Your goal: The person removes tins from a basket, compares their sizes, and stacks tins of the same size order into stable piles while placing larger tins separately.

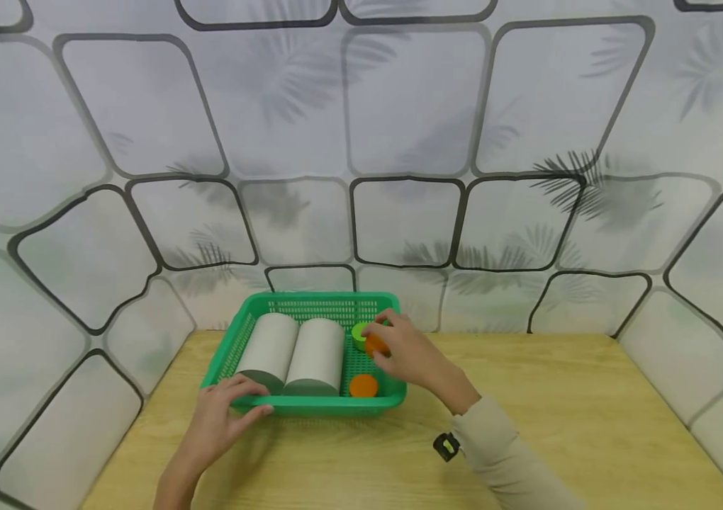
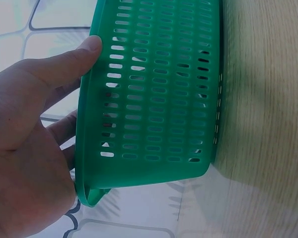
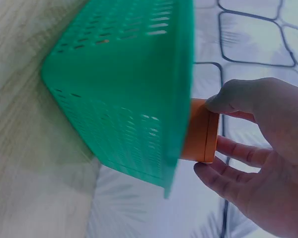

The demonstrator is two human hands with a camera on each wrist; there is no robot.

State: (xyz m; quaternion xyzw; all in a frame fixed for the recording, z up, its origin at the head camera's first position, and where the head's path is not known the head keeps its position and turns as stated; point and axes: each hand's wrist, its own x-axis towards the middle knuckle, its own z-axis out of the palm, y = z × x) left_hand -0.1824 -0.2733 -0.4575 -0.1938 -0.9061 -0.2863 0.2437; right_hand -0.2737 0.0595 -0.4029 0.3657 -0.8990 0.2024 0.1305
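Observation:
My left hand (image 1: 224, 418) grips the front left rim of a green plastic basket (image 1: 323, 405). In the left wrist view its thumb (image 2: 92, 45) lies on the outer side of the rim, fingers behind. Above the basket's right side, my right hand (image 1: 409, 350) pinches an orange lidded container (image 3: 201, 131) between thumb and fingers; its lower part is hidden behind the basket wall in the right wrist view. Inside the basket lie two white cylinders, the left one (image 1: 268, 343) beside the right one (image 1: 317, 350). A green round container (image 1: 359, 336) and another orange round container (image 1: 363, 386) sit to their right.
The basket stands on a light wooden table (image 1: 559, 425), close to its back edge. A patterned fabric wall (image 1: 412, 219) rises behind and on both sides. A small black device (image 1: 446, 447) is at the right sleeve.

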